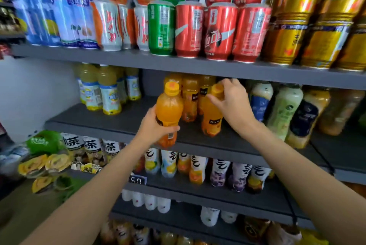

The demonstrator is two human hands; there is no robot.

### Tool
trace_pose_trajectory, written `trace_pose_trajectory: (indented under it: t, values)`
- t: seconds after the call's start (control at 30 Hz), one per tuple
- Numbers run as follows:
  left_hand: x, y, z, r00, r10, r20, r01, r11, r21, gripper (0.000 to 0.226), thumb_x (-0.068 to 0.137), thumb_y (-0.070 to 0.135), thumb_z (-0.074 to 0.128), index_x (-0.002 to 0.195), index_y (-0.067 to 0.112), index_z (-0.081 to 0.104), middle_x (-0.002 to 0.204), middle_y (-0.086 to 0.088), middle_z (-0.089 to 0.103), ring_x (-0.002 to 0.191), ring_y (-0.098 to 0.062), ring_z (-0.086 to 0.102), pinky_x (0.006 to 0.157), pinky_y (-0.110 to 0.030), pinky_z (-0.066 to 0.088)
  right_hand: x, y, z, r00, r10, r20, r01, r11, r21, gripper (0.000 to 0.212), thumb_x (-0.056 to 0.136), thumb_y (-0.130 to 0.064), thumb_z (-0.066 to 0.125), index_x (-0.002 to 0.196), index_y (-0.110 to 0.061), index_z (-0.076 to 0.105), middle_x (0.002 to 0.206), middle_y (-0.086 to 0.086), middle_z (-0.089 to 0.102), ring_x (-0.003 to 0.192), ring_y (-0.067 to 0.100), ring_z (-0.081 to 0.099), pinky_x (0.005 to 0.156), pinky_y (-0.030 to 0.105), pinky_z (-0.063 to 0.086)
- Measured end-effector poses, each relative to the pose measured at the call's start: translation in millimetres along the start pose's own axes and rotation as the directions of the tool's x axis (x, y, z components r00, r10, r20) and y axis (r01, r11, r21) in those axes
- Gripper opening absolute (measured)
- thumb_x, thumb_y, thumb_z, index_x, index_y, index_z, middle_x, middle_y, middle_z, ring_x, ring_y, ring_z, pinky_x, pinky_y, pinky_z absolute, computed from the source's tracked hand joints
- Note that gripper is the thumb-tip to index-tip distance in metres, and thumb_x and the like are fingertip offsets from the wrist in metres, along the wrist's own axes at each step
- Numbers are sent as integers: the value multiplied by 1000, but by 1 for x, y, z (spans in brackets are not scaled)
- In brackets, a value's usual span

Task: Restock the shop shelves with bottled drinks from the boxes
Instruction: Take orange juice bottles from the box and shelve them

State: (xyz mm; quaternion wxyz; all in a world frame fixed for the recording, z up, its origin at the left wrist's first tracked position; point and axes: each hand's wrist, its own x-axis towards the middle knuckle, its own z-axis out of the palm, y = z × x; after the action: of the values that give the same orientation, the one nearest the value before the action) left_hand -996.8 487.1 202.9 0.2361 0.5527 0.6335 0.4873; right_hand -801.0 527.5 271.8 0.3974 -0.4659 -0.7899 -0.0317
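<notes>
The left hand (153, 126) grips an orange bottle (168, 112) at the shelf (118, 118) edge; the right hand (231, 102) grasps a second bottle's (212, 120) cap on the shelf. Bare shelf lies leftward.

Above the matt dark-grey shelf (111, 122), glossy metal cans (190, 30) shine; on it stand smooth, clear plastic orange bottles (168, 106) with paper-like labels.

Dark grey shelving (118, 118) fills the view ahead of the hands, board above board. A pale wall (35, 94) stands to their left. Light falls evenly, glinting off the top row.
</notes>
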Motion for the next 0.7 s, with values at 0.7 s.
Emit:
trace_pose_trajectory:
  t: [0.7]
  values:
    - [58,-36,7,999,-9,48,0,983,184,77,66,25,82,128,13,39,125,-12,50,118,-29,48,98,-42,40,8,38,108,690,702,179,-718,694,48,77,73,-31,77,131,-3,35,135,19,41,125,37,41,103,45,38]
